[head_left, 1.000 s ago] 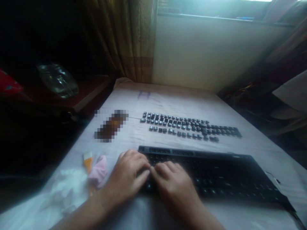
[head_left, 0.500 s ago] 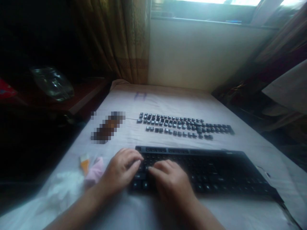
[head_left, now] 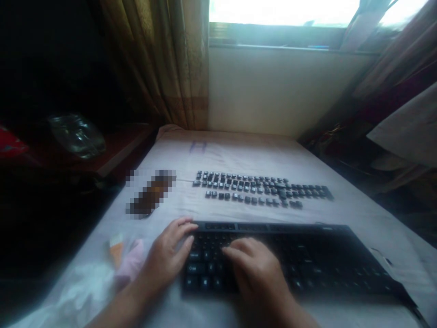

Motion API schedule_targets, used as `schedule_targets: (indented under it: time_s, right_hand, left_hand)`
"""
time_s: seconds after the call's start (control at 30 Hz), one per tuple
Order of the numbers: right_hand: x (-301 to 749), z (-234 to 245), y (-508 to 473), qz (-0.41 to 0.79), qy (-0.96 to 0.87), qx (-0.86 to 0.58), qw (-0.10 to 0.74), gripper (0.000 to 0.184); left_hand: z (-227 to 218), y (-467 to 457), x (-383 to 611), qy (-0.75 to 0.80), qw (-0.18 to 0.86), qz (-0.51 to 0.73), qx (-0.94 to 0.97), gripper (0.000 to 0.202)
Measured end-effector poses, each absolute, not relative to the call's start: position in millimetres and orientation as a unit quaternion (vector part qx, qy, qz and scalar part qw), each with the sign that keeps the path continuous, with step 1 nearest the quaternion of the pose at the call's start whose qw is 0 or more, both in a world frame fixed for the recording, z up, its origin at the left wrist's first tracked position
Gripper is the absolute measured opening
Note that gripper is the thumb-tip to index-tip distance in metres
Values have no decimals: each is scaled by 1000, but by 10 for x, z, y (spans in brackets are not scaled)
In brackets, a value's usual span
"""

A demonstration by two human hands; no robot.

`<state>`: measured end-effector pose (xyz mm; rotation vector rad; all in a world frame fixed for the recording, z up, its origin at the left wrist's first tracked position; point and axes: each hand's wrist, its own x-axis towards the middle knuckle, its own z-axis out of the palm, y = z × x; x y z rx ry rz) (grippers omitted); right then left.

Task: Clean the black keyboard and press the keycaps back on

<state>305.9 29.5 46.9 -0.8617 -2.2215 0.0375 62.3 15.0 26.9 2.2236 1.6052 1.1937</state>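
A black computer keyboard point(head_left: 327, 255) lies in front of me, with keys showing at its left end and a darker, bare-looking area to the right. My left hand point(head_left: 170, 250) rests at its left edge, thumb and fingers apart, fingertips by the top left corner. Over the left-middle keys, my right hand point(head_left: 257, 264) has its fingers curled and the thumb close to the index finger. Whatever is between those fingertips is hidden or too small to name. Beyond the keyboard, loose black keycaps point(head_left: 244, 184) are laid out in rows on the pale cloth.
At the left are a brush with an orange handle point(head_left: 116, 253), a pink cloth point(head_left: 132, 262) and crumpled white material point(head_left: 80, 291). A pixelated brown object point(head_left: 152, 193) lies farther up. A cable point(head_left: 414, 310) leaves the keyboard's right end. Curtains point(head_left: 186, 68) and a wall stand behind.
The view has tilted up, so everything sits lower. My right hand has moved slightly right along the keys, and my left hand's thumb and fingers have drawn back toward the keyboard's left edge.
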Motion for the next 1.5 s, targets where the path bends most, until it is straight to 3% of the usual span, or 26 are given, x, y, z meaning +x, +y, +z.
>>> schedule_targets:
  time_s: [0.17,0.33,0.67,0.9,1.2,1.5]
  right_hand:
    - [3035,438,315,6,-865,-318,389,27]
    - [3034,392,333,-9,-859,-309,408,27]
    - [3026,314,339,4,-837,-326,439,28]
    - [3036,233,361,16,-822,-337,458,29]
    - [3073,345,368,2,-830,-328,452,28]
    - [3049,256,370,8,-822,-333,461,28]
  left_hand:
    - [82,177,592,550,18,364,751,36]
    - [8,248,555,557,19,359,749,35]
    - [260,360,570,600,108,295,735,39]
    - [615,974,585,626,181,199,732,20]
    - [526,1404,777,672,149,179,703,32]
    - [486,1406,797,671,134,174,708,30]
